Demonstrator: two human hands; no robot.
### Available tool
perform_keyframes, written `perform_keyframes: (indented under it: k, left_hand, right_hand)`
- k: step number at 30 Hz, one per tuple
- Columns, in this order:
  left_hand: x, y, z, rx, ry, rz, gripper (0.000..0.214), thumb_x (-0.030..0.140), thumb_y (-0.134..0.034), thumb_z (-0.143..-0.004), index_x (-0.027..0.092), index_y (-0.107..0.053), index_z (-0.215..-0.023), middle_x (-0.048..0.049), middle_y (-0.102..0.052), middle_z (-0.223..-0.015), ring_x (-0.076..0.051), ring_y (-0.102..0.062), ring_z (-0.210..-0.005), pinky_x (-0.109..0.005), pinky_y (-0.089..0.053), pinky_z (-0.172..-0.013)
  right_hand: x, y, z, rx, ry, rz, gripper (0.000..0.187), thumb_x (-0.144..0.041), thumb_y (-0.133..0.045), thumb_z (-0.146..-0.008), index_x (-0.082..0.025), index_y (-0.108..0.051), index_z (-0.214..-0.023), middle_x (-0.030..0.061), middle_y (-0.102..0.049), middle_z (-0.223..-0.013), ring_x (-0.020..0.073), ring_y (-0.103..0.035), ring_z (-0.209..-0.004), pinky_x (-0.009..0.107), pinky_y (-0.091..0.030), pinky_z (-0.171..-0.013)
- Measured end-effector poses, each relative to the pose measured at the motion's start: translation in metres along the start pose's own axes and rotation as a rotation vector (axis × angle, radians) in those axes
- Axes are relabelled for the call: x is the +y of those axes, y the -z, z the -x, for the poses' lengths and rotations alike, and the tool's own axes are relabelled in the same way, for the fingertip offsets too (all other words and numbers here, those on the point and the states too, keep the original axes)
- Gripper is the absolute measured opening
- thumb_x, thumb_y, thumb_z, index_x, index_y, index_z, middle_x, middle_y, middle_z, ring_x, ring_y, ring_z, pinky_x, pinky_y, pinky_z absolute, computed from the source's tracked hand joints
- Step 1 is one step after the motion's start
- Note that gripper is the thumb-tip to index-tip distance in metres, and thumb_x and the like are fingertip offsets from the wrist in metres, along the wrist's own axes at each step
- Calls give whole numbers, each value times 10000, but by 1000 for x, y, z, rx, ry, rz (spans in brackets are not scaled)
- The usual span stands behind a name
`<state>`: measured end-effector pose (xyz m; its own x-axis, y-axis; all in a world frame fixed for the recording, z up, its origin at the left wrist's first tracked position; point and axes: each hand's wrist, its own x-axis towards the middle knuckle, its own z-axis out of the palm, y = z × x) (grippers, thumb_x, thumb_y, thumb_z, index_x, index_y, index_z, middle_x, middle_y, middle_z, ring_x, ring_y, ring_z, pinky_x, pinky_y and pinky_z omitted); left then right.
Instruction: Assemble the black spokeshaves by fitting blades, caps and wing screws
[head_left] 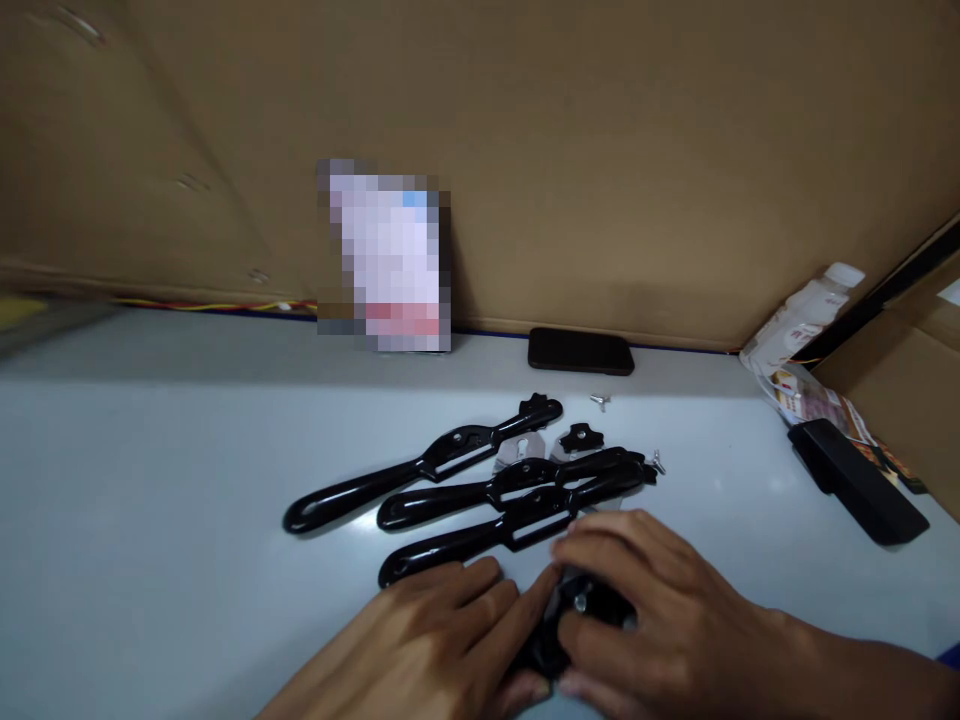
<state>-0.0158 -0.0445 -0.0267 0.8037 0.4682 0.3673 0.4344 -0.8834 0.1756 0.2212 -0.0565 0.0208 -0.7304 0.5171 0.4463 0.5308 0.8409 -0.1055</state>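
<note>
At the near edge of the view, my left hand (465,635) and my right hand (660,600) close around a black metal spokeshave (551,645), much of it hidden by my fingers. A small silver screw (580,603) shows on it between my hands. Just beyond lie three more black spokeshave bodies, the farthest one (375,497), a middle one (431,506) and the nearest one (450,547). Among them are a flat metal blade (519,452) and a black lever cap (581,437). Small silver thumbscrews, a far one (601,400) and a nearer one (658,461), lie at their right.
A black phone (581,351) lies near the cardboard wall (637,150). At the right are a plastic bottle (802,315), a printed packet (817,400) and a black angular object (859,480). A blurred-out sheet (397,260) leans at the back.
</note>
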Motion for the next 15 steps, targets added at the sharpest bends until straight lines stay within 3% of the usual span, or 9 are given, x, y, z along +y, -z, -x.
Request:
perform_keyframes:
  k: [4,9,12,15]
  left_hand:
    - [0,-2,-1,47,4,-12,396,324,-274,-1127,126,-577,-1289,-11,-725,-848,-180,-695,-720,-327,-529,-601]
    - [-3,-2,-1,50,-20,-38,386,309,-279,-1127,128,-569,-1308,-11,-739,-858,-181,-708,-743,-322,-537,-607]
    - [-3,-1,-2,72,-28,-66,432,309,-226,-1133,115,-580,-1287,-25,-750,-855,-182,-715,-739,-318,-531,-599]
    - [-3,-1,-3,75,-34,-57,434,317,-235,-1132,131,-614,-1234,-20,-745,-825,-182,-711,-711,-314,-525,-576]
  right_hand:
    - [0,-3,1,-6,-38,20,104,-180,-654,-922,-152,-668,-822,142,-704,-1110,277,-616,-1096,406,-580,-903]
    - [0,-4,2,5,7,33,178,-244,-671,-931,-163,-658,-773,144,-713,-1112,282,-613,-1132,402,-575,-939]
    - [1,-2,1,-13,-108,119,150,-263,-651,-950,-135,-687,-882,175,-690,-1215,324,-577,-1212,465,-558,-985]
    - [2,2,0,-42,4,65,107,-205,-624,-948,-139,-707,-965,158,-697,-1198,287,-591,-1188,410,-565,-979]
